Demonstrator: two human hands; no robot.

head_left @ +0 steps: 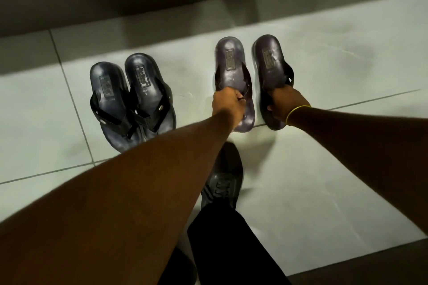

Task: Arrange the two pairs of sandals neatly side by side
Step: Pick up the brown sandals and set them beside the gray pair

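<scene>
Two pairs of dark thong sandals lie on a pale tiled floor. The left pair, a sandal (108, 97) and its mate (148, 90), lies close together, heels pointing away from me. My left hand (228, 103) is closed on the straps of the purple-tinted sandal (230, 62) of the right pair. My right hand (286, 104), with a yellow band on the wrist, grips the straps of the other dark sandal (269, 60). These two sandals lie parallel with a narrow gap between them. Whether they touch the floor is unclear.
A dark step or wall base (139, 2) runs along the far side of the tiles. My own foot in a dark shoe (223, 183) stands just below the right pair, with a dark trouser leg (231, 250) below it.
</scene>
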